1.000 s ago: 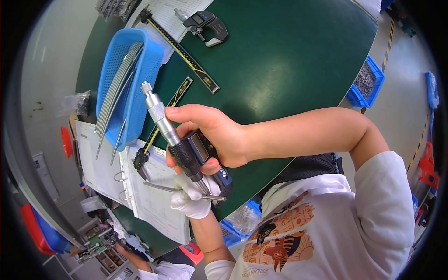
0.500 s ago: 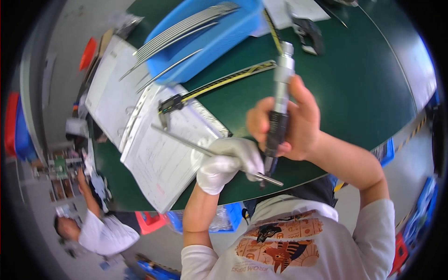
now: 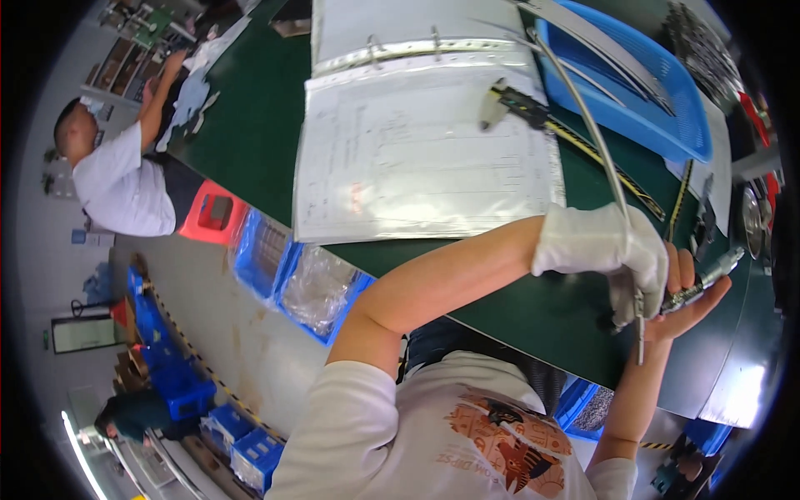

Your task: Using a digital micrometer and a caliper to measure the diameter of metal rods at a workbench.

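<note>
My left hand, in a white glove, is closed around a long thin metal rod. The rod's lower end sticks out below the glove; its far end reaches up by the blue basket. In my bare right hand is a micrometer, its silver barrel pointing up and right. Both hands are close together near the table's front edge, and the rod passes by the micrometer's black part. Whether the rod sits between the measuring faces is hidden by the glove. A digital caliper lies beyond, partly over the binder.
An open ring binder with sleeved sheets lies on the green table. A blue basket holds several metal rods. A black-handled tool lies at right. A co-worker, a red stool and blue crates are left.
The view has swung left, so the binder now sits mid-picture and the basket at right. My hands have drawn together, the micrometer has tilted rightward, and the rod points more upward.
</note>
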The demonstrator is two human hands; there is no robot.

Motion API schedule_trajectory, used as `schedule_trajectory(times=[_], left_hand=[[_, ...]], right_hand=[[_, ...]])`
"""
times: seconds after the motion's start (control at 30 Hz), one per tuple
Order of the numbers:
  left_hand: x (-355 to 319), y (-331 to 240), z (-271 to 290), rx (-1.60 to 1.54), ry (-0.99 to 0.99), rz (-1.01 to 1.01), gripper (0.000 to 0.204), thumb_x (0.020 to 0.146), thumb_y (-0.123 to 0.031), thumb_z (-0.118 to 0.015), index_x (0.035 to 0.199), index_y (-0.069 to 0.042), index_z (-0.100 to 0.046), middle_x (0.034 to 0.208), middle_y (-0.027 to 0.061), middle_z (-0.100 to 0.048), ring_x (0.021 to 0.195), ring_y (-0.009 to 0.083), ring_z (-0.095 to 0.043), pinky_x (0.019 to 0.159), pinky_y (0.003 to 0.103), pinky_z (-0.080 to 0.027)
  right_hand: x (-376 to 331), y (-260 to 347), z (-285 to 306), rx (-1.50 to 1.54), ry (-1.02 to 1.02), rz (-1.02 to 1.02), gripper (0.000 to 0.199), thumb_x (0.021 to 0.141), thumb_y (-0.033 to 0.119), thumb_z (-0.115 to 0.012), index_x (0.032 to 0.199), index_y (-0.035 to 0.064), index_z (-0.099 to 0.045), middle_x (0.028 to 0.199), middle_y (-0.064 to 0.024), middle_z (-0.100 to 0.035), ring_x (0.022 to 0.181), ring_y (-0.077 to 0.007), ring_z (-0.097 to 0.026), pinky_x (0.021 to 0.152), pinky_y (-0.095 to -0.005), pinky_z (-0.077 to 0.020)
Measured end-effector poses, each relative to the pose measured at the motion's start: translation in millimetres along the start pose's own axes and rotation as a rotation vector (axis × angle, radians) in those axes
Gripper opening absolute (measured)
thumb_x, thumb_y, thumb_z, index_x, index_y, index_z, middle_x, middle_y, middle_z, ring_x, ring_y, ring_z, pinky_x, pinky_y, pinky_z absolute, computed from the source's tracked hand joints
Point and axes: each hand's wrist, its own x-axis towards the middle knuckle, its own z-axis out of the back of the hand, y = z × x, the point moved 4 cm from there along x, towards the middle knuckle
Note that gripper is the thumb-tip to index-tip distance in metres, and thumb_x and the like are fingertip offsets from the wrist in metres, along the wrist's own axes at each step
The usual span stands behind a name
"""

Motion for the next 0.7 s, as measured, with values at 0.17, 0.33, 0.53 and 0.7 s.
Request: schedule_trajectory(times=[0.17, 0.33, 0.53, 0.7], left_hand=[[-19, -4, 8, 0.072, -0.142, -0.129, 0.016, 0.069, -0.007, -0.050, 0.073, 0.005, -0.061, 0.069, 0.0128, -0.061, 0.062, 0.0184, -0.060, 0.058, 0.023, -0.047], [-20, 0, 27, -0.069, -0.205, -0.256, 0.015, 0.071, -0.008, -0.051, 0.072, 0.004, -0.061, 0.069, 0.0111, -0.061, 0.063, 0.0165, -0.060, 0.059, 0.024, -0.047], [-18, 6, 28, -0.140, -0.201, -0.208, 0.016, 0.072, -0.009, -0.050, 0.072, 0.003, -0.061, 0.069, 0.0110, -0.061, 0.062, 0.0162, -0.060, 0.058, 0.024, -0.047], [-14, 8, 31, -0.096, -0.188, -0.234, 0.016, 0.072, -0.008, -0.050, 0.071, 0.003, -0.060, 0.070, 0.0102, -0.061, 0.063, 0.0155, -0.060, 0.058, 0.023, -0.047]], right_hand=[[2, -10, 6, -0.156, 0.137, -0.091, 0.043, 0.070, 0.044, -0.064, 0.067, 0.0070, -0.041, 0.052, -0.0029, -0.044, 0.044, -0.0132, -0.044, 0.041, -0.0236, -0.0400], [0, -22, 2, 0.114, 0.353, -0.237, 0.045, 0.068, 0.033, -0.070, 0.089, 0.0006, -0.048, 0.064, -0.0128, -0.059, 0.047, -0.0176, -0.050, 0.045, -0.0251, -0.0387], [2, -23, 12, 0.154, 0.576, -0.301, 0.043, 0.068, 0.028, -0.070, 0.092, -0.0002, -0.049, 0.072, -0.0175, -0.061, 0.048, -0.0180, -0.050, 0.047, -0.0261, -0.0408], [8, -24, 7, 0.150, 0.593, -0.300, 0.036, 0.068, 0.027, -0.070, 0.085, -0.0005, -0.053, 0.070, -0.0170, -0.061, 0.048, -0.0175, -0.050, 0.046, -0.0253, -0.0418]])
